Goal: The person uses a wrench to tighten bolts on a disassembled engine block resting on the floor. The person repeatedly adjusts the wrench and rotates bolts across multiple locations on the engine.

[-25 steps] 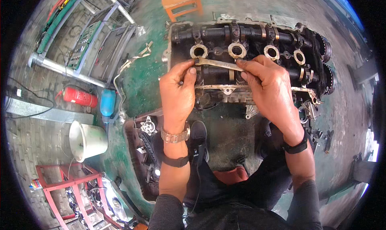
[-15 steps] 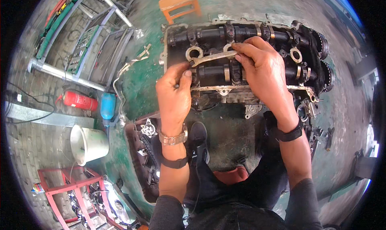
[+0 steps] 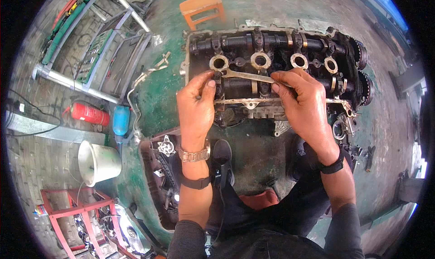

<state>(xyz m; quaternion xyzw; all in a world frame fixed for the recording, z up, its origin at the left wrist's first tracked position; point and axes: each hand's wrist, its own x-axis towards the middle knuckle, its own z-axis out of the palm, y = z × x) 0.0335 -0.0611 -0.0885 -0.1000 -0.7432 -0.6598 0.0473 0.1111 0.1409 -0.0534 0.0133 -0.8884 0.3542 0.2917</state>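
At the left of the frame, a red extinguisher (image 3: 90, 114) lay above a white bucket (image 3: 99, 164). Rightward, left of centre, the left hand (image 3: 198, 100) had its thumb and forefinger beside the wrench's left end; whether they pinched anything could not be told. The wrench (image 3: 250, 76) lay nearly level just above the centre of the frame, over the engine head (image 3: 250, 105), its left end near a dark bolt (image 3: 218, 76). How fully it sat there could not be made out. The right hand (image 3: 304, 96), right of centre, was clamped on the wrench's right end, thumb against fingers. Farther right stood two toothed gears (image 3: 366, 90).

To judge by this hold, good work called for the jaw fully and squarely seated, the left fingers steadying that end but clear of pinching, and a smooth pull from the far end, without slipping or rounding the bolt.
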